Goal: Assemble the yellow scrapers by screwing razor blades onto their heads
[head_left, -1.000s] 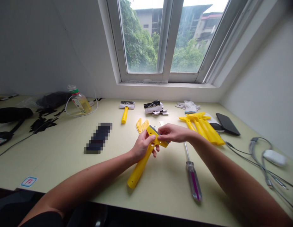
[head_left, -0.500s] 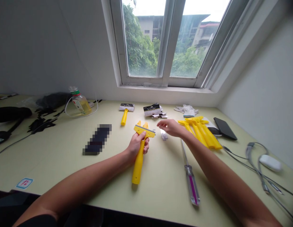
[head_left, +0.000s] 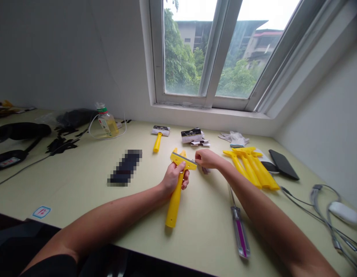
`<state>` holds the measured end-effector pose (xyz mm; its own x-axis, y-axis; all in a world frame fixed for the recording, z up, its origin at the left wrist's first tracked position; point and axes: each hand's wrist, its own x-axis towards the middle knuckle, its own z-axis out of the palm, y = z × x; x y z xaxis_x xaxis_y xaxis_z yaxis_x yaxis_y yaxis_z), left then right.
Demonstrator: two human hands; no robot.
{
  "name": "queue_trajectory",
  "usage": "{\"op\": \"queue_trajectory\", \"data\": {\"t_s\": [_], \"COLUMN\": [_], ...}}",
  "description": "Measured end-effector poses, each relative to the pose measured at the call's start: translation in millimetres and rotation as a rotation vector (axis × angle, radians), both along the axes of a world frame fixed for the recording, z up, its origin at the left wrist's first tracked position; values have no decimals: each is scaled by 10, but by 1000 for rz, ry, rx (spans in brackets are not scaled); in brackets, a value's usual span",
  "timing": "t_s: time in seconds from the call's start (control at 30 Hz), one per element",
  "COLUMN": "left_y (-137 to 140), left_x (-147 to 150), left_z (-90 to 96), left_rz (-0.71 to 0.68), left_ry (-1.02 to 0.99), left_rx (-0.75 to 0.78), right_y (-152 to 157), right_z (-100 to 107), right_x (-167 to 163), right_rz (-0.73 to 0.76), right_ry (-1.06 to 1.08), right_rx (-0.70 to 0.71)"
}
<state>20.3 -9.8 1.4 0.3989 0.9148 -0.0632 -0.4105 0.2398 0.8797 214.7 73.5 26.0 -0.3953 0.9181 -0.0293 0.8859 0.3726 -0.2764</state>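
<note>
My left hand (head_left: 170, 180) is wrapped round the neck of a yellow scraper (head_left: 175, 204), its thumb on the wide head. The handle points toward the table's near edge. Just past the head, small yellow plastic pieces (head_left: 182, 153) show. My right hand (head_left: 207, 158) is beside the right end of the head, fingers bent down and pressed together over a few tiny metal bits (head_left: 192, 160), perhaps screws. Whatever those fingertips pinch is too small to make out. Below the right wrist lie thin pale strips (head_left: 206, 170), partly hidden. A screwdriver (head_left: 241, 234) with a clear and purple handle lies under my right forearm.
Several yellow scraper handles (head_left: 253, 169) lie at the right, near a black phone-like slab (head_left: 283, 164) and cables (head_left: 317, 209). Toward the window are a packaged scraper (head_left: 157, 142), black-and-white cards (head_left: 192, 135) and white gloves (head_left: 234, 138). A bottle (head_left: 109, 125) stands left.
My right hand has come down and in toward the tiny metal bits, and its fingers have curled closer together. The left hand keeps its hold on the scraper. The whole view has shifted slightly.
</note>
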Motion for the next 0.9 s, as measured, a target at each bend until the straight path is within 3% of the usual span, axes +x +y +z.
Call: {"op": "queue_trajectory", "data": {"t_s": [0.2, 0.3, 0.57, 0.9], "left_y": [-35, -69, -126, -141], "left_x": [24, 50, 70, 92], "left_z": [42, 62, 60, 62], "left_rz": [30, 64, 117, 128], "left_ry": [-1, 13, 42, 54], "left_rx": [13, 42, 121, 113], "right_y": [-400, -622, -791, -776], "right_z": [432, 540, 545, 528], "right_x": [63, -34, -259, -306], "right_rz": [115, 164, 74, 49], "right_ry": [313, 368, 243, 307], "right_rx": [-99, -89, 53, -12]}}
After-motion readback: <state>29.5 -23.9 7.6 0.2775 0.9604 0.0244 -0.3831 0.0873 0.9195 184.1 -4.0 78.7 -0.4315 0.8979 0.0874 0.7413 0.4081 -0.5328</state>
